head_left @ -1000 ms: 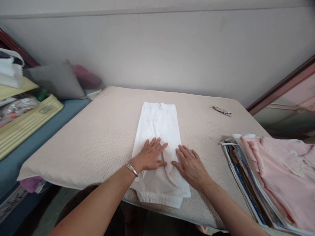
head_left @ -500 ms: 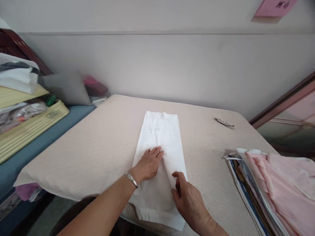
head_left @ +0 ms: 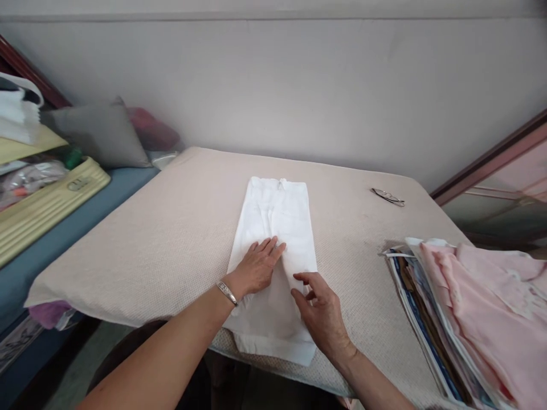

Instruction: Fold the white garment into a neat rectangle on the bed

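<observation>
In the head view, a folded white cloth [head_left: 273,250] lies lengthwise in the middle of a table [head_left: 171,239] covered with a beige textured sheet, its near end reaching just past the table's front edge. The left hand [head_left: 256,266] rests flat on the cloth, palm down with the fingers stretched out and close together, pressing the near half of the fabric; it grips nothing, and a silver bracelet [head_left: 227,292] sits on its wrist. The right hand [head_left: 320,310] is just beside it on the cloth's right edge, with thumb and forefinger curled together on the fabric (whether they actually pinch a fold between them cannot be told from here). The two hands are near each other but apart, with a low ridge of cloth running between them. To the right, a stack of pink fabric [head_left: 482,307] over blue and white layers lies on the table's right corner, well apart from the white cloth. A pair of glasses [head_left: 387,196] lies folded near the far right corner of the table. On the left, beyond the table, there is a gray cushion [head_left: 96,134] and a pale yellow ribbed case [head_left: 47,205] on a blue surface.
</observation>
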The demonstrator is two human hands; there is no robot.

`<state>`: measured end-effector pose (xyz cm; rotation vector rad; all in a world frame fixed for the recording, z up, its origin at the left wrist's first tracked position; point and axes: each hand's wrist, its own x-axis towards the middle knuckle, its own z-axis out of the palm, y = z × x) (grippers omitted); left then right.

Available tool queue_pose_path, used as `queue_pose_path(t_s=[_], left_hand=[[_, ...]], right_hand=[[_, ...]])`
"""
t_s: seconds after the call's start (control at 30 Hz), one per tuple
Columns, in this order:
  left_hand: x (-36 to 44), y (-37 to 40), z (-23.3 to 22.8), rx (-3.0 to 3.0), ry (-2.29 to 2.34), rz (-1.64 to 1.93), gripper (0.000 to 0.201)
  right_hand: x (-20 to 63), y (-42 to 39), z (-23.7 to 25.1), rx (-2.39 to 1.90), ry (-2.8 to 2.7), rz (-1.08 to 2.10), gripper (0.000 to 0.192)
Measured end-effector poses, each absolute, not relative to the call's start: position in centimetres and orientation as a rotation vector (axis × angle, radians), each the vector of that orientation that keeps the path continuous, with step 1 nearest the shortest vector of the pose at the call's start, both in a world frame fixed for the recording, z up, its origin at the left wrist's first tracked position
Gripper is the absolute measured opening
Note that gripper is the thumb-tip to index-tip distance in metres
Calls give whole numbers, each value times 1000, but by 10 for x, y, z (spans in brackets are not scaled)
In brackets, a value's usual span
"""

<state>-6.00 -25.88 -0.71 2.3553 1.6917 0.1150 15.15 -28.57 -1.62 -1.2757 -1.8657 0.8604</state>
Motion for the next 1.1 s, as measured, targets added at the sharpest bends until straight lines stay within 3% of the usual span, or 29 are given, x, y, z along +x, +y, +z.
queue_pose_path(t_s=[0.13,0.27,0.4,0.7,0.8,0.93,1.1], left_hand=[[-60,-258,-7,2365,1694,143,75],[-61,-258,-6,2379,1683,150,71],[-61,-258,-6,2373,1691,137,67],[-63,-257,-7,2419,1693,108,65],[-63,-256,-8,2423,1696,95,65],[-59,-258,-5,2422,1718,69,65],[-49,-264,-6,2501,1702,182,54]], right_hand=[[149,-281,-12,-1283,-1658,1096,17],[146,-282,-17,-1271,-1574,1299,26],[142,-287,-19,-1345,-1716,1257,46],[149,-282,-19,-1464,-2017,1189,37],[151,-285,-14,-1527,-2251,998,35],[157,-287,-2,-1610,-2494,610,16],[161,-283,-3,-1226,-2591,84,31]])
